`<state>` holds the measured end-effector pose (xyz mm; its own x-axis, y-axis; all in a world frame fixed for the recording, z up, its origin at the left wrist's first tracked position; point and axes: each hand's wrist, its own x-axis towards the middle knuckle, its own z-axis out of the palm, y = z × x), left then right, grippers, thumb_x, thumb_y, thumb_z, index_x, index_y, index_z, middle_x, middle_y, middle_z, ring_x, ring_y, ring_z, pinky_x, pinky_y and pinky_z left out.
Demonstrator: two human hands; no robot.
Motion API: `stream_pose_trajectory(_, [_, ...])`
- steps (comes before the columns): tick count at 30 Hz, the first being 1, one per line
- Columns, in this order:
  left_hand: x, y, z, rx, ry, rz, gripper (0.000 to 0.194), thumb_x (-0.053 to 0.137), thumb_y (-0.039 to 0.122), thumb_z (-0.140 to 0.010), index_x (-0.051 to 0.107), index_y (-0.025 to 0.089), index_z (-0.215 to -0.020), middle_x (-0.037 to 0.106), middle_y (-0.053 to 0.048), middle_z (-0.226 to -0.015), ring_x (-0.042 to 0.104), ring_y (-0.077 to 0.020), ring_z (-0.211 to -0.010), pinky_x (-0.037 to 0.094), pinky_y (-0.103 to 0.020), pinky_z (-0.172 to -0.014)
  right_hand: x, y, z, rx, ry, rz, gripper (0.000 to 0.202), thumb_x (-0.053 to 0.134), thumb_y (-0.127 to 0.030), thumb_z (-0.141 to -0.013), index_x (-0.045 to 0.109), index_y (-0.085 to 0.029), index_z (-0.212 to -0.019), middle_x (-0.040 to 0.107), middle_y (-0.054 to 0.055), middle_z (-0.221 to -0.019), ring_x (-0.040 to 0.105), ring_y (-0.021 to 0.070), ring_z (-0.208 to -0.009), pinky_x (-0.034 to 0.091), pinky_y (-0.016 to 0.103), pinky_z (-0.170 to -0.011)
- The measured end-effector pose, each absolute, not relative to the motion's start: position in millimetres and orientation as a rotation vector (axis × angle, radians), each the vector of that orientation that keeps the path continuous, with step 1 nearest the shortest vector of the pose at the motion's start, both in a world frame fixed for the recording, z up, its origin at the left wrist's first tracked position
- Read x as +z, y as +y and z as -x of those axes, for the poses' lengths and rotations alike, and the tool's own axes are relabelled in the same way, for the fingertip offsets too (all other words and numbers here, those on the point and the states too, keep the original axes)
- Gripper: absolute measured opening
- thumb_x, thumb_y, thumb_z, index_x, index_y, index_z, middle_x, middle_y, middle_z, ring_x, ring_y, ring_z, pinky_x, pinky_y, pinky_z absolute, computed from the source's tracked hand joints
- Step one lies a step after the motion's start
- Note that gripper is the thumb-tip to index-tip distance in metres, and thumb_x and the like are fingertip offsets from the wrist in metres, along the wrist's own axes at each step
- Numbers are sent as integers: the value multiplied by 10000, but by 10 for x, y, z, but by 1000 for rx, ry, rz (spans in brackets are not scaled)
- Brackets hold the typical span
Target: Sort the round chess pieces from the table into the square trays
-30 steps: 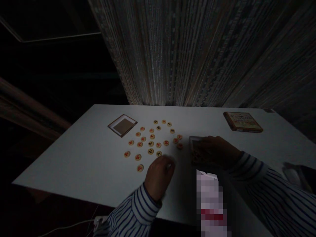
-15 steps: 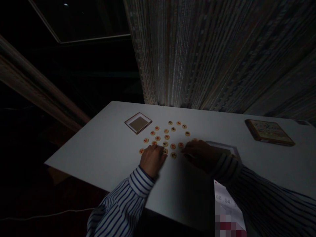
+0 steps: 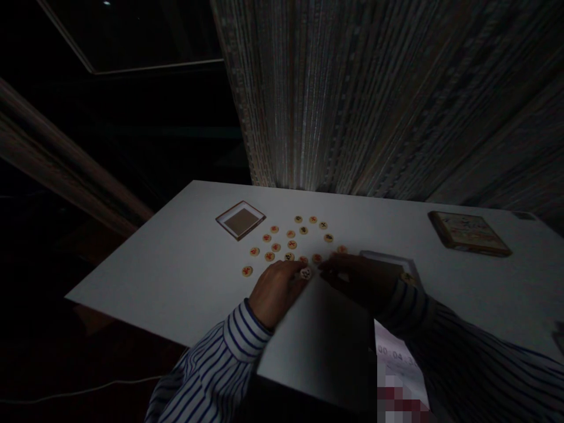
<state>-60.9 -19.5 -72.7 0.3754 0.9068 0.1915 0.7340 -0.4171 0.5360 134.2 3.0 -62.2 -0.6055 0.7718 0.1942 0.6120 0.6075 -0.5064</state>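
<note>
My left hand [image 3: 275,291] pinches a round Chinese chess piece [image 3: 305,273] with a dark character between thumb and fingertips, just above the white table [image 3: 145,264]. Close on its right, my right hand [image 3: 356,276] is in deep shadow with its fingers drawn together; anything in them is hard to make out. Loose pieces with red and black characters lie beyond the hands, such as a red one [image 3: 247,271] to the left and a black one [image 3: 328,238] farther back. A pale-rimmed tray [image 3: 408,259] lies partly hidden behind my right forearm.
An open shallow box tray [image 3: 229,232] rests at the back left. On the right lies a flat wooden box [image 3: 473,234] with a patterned top. A lit screen showing a timer [image 3: 394,355] is below my right sleeve. A string curtain [image 3: 317,117] hangs behind the table.
My left hand has moved right and picked up a piece from the near row. The two black pieces nearest me no longer lie on the table there. The view has shifted slightly.
</note>
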Motion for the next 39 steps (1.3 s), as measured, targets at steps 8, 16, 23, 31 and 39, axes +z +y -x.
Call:
stream_pose_trajectory(8, [-579,-282,197,943,1176,-1979,177,596,210,-760,636,197,-932,671,-24,-814,594,-130,-703,496,-283,-662,-545,-196,-1561,897,-1880,1200,204,570,-369,-762,657,-186,-795,681,20,-702,622,125,-617,508,245,-565])
stream_pose_trajectory(16, [-651,-242,-220,953,1000,-1305,186,610,131,-714,654,135,-894,698,-82,-916,645,-161,-832,515,-316,-768,-588,-384,-1946,795,-1829,1213,278,541,-394,-789,645,-214,-973,697,54,-877,651,172,-787,551,319,-677])
stream_pose_trajectory(23, [-669,-195,-520,906,898,-1323,191,596,170,-740,678,161,-912,702,-71,-937,644,-153,-852,504,-312,-806,-509,-399,-2286,218,-2178,1095,268,486,-325,-838,615,-180,-1022,664,92,-927,609,159,-842,515,320,-709])
stream_pose_trajectory(31, [-836,-99,-739,928,1193,-1596,230,582,198,-748,654,138,-958,700,-71,-875,632,-154,-739,513,-299,-688,-598,-171,-2682,172,-2398,1561,215,580,-234,-749,650,-225,-953,682,34,-844,601,150,-737,455,300,-676])
stream_pose_trajectory(39, [-1121,-94,-708,899,1384,-1796,236,546,224,-772,647,156,-974,683,-53,-830,594,-132,-683,485,-261,-651,-778,41,-2775,119,-2515,1835,210,591,-311,-753,679,-252,-934,647,70,-966,575,209,-868,423,329,-708])
